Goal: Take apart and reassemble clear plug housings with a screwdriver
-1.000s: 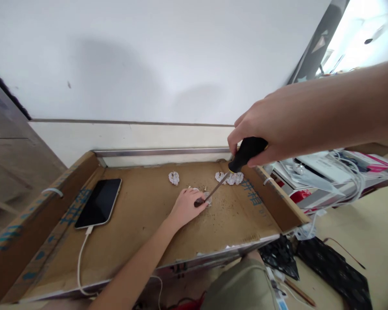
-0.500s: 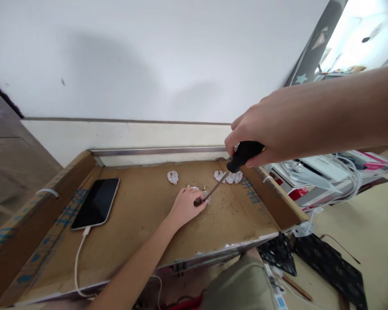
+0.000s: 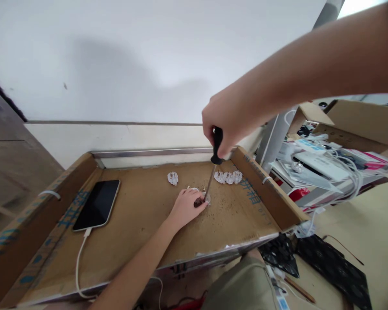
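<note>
My right hand (image 3: 228,122) is closed round the black handle of a screwdriver (image 3: 213,161), which stands nearly upright with its tip down at a small clear plastic plug (image 3: 207,199). My left hand (image 3: 186,206) lies on the cardboard tray (image 3: 142,241), its fingers pressed on that plug and pinning it to the board. A row of clear plugs (image 3: 228,177) lies just behind the screwdriver's tip, and a single one (image 3: 173,178) sits further left.
A dark phone (image 3: 97,204) on a white cable (image 3: 79,262) lies at the tray's left. Cardboard walls bound the tray left and right. Cables, boxes and papers (image 3: 323,165) pile up at the right. A black keyboard (image 3: 334,271) lies on the floor.
My right hand swung left and brought the screwdriver from a slant to nearly upright over the plug. The left hand stayed put. The view shifted slightly.
</note>
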`<state>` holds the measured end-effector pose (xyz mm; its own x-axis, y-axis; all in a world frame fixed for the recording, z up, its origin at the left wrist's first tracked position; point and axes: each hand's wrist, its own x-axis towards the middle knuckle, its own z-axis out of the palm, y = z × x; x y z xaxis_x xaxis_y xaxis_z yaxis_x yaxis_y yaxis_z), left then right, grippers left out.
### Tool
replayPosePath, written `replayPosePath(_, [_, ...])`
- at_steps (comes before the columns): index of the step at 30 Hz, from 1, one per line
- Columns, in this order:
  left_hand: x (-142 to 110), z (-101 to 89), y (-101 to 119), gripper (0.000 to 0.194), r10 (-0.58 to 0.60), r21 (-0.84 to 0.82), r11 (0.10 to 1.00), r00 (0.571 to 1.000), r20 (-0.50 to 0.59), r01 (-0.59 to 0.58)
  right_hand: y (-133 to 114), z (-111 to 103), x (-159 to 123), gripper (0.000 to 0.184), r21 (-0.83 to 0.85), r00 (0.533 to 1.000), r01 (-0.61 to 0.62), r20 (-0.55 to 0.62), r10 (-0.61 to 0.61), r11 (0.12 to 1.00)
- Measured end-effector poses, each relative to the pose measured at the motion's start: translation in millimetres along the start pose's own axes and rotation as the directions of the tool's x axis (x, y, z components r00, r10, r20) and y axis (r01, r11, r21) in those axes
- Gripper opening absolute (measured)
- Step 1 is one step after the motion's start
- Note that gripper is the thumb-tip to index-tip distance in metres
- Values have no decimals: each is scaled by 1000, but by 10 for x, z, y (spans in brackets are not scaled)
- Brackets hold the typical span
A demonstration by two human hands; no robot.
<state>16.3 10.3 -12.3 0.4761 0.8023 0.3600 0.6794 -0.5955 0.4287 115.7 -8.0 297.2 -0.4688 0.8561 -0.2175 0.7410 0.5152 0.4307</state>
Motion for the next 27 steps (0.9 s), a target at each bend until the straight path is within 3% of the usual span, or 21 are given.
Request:
replayPosePath(2, [2,0,3,17,1,12,1000,1000,2,-1,-41,-39,75,24,-89,995,-53,85,61,995])
replayPosePath(4, [5,-1,7,18,6,18,1000,1000,5,-6,-56,-47,124,34,-166,993,-74,80,89,983])
replayPosePath(7, [8,-7,15,20,7,15,1000,1000,5,-7,-26,-9,144,44,-199,995,-49,-93,31,979])
replayPosePath(10, [8,-14,24,20,4,-2,1000,1000,3,-4,18,56,118,44,-116,953,23,-299,-57,993])
replayPosePath(13, [9,-16,29,19,-7,-14,1000,1000,3,7,30,106,96,49,-9,911,-27,-412,21,1000])
replayPosePath(16, [11,-7,25,18,-13,-14,1000,1000,3,13,29,110,100,63,-3,914,-157,-379,144,988])
replayPosePath(18, [13,2,18,17,-14,-9,1000,1000,1,14,40,80,101,65,-11,937,-168,-314,157,986])
replayPosePath(23, [17,15,8,18,-8,3,1000,1000,-2,8,101,-31,28,45,22,995,-66,-74,67,998])
replayPosePath(27, [15,20,5,19,-10,2,1000,1000,-3,10,189,-39,-31,29,99,997,-29,-74,36,995])
